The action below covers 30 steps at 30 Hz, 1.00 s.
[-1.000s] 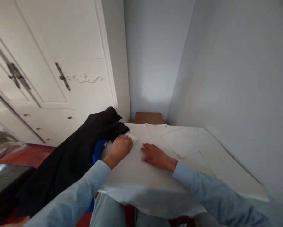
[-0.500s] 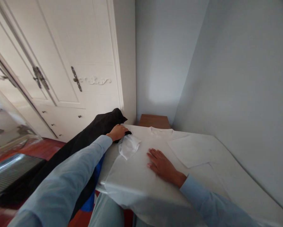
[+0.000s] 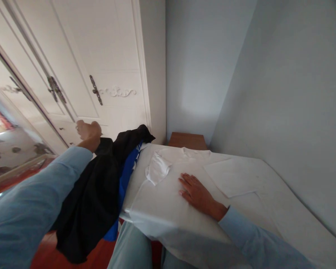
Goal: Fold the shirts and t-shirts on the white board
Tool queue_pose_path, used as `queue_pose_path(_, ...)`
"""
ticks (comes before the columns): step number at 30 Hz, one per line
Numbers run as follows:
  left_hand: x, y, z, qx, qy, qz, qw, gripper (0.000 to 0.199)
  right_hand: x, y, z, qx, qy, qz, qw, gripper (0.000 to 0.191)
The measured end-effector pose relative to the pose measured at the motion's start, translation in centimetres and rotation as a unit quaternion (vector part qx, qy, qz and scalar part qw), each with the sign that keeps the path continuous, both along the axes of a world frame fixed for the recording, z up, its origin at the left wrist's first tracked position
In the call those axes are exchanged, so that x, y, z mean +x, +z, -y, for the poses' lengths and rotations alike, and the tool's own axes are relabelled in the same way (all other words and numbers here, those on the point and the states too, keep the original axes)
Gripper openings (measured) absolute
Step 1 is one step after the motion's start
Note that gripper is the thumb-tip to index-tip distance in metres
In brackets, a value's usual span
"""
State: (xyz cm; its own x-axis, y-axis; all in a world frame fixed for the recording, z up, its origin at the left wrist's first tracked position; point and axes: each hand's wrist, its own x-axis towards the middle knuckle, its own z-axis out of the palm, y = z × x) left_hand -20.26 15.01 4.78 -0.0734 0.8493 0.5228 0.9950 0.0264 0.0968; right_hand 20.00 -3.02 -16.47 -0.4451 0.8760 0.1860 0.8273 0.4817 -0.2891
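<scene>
At the left, my left hand is raised with its fingers curled, shut on an end of the black garment. This dark cloth hangs down beside the table's left side, and its upper part lies toward the wardrobe. My right hand rests flat with fingers spread on a white T-shirt laid out over the table. The shirt's left sleeve is bunched and creased. Its neckline shows at the far edge, and its right sleeve lies flat.
A blue cloth with white marks hangs under the black garment at the table's left edge. Beyond stands a white wardrobe with metal handles. A brown wooden piece of furniture sits in the corner by the grey wall.
My left hand has moved left and up from beside the shirt sleeve, drawing the black garment's end off the table. More of the blue cloth shows. My right hand stays on the shirt.
</scene>
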Motion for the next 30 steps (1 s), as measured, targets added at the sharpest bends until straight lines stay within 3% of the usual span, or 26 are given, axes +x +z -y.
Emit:
queue_pose_path(2, 1.8, -1.1, 1.6, 0.061, 0.046, 0.048, 0.996, 0.048, 0.2, -0.2, 0.0, -0.006, -0.003, -0.004, 1.0, 0.054)
queue_pose_path(3, 3.1, -2.0, 2.7, 0.09, 0.033, 0.076, 0.993, 0.049, 0.4, -0.2, -0.1, -0.013, -0.003, -0.009, 1.0, 0.054)
queue_pose_path(4, 4.5, -3.2, 4.1, 0.083, -0.035, 0.091, 0.992, 0.048, 0.5, -0.1, -0.3, -0.02, -0.003, -0.019, 1.0, 0.053)
queue_pose_path(6, 7.4, -6.1, 7.1, -0.065, -0.209, 0.064, 0.974, 0.042, 0.7, 0.4, -1.1, -0.034, -0.01, -0.057, 0.998, 0.05)
queue_pose_path(7, 8.7, -7.8, 8.6, -0.103, -0.243, 0.05, 0.963, 0.04, 0.6, 0.9, -1.7, -0.04, -0.017, -0.082, 0.996, 0.048)
queue_pose_path(9, 10.8, -11.1, 11.6, -0.159, -0.252, 0.023, 0.954, 0.047, 0.0, 2.1, -3.3, -0.048, -0.037, -0.136, 0.989, 0.046)
queue_pose_path(11, 12.3, -13.9, 13.9, -0.205, -0.223, 0.005, 0.953, 0.052, -1.4, 3.5, -5.3, -0.064, -0.052, -0.187, 0.979, 0.042)
queue_pose_path(14, 13.1, -16.6, 15.8, -0.194, -0.184, 0.004, 0.964, 0.048, -4.2, 5.1, -8.5, -0.114, -0.094, -0.212, 0.966, 0.037)
queue_pose_path(17, 12.7, -18.2, 15.9, -0.14, -0.184, 0.029, 0.972, 0.047, -6.8, 5.6, -11.6, -0.162, -0.154, -0.189, 0.956, 0.037)
queue_pose_path(19, 11.9, -19.1, 15.4, -0.111, -0.197, 0.06, 0.972, 0.041, -7.6, 5.8, -13.4, -0.184, -0.166, -0.19, 0.95, 0.027)
queue_pose_path(24, 10.2, -21.1, 14.3, -0.076, -0.237, 0.095, 0.964, 0.028, -7.0, 7.4, -16.4, -0.231, -0.151, -0.277, 0.92, 0.013)
queue_pose_path(28, 10.3, -20.9, 14.9, -0.072, -0.22, 0.059, 0.971, 0.037, -5.6, 8.0, -16.6, -0.266, -0.169, -0.384, 0.868, 0.011)
queue_pose_path(30, 10.5, -20.1, 15.1, -0.083, -0.254, 0.03, 0.963, 0.04, -5.3, 7.5, -16.1, -0.291, -0.184, -0.417, 0.841, 0.012)
